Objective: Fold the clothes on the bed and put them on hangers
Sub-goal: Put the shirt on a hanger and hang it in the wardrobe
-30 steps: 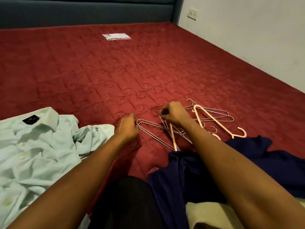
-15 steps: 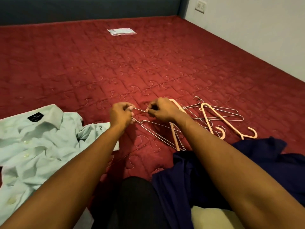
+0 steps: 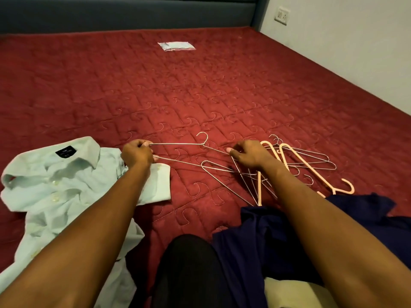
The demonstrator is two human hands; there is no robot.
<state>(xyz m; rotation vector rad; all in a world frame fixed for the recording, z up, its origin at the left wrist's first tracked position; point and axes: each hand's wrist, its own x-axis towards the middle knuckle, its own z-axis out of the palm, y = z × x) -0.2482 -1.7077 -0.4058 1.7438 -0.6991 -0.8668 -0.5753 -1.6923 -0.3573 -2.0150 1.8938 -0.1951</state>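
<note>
A thin wire hanger [image 3: 178, 144] stretches between my hands just above the red bed [image 3: 200, 90]. My left hand [image 3: 136, 154] grips its left corner, over the cuff of a pale green shirt [image 3: 55, 185] that lies crumpled at the left. My right hand [image 3: 249, 154] pinches the hanger's right arm beside its hook. Under and right of that hand lies a pile of wire hangers [image 3: 244, 181] and pink plastic hangers [image 3: 311, 172]. A navy garment [image 3: 255, 241] is bunched at the lower right.
A small pale packet [image 3: 176, 46] lies far up the bed near the dark headboard [image 3: 133, 14]. The wall [image 3: 355, 52] with a socket [image 3: 282, 15] bounds the right side. A dark trouser leg [image 3: 189, 274] and a cream cloth [image 3: 289, 294] are at the bottom.
My hands have moved apart, the left one going left over the shirt cuff. One wire hanger has been drawn out of the pile and now spans between them.
</note>
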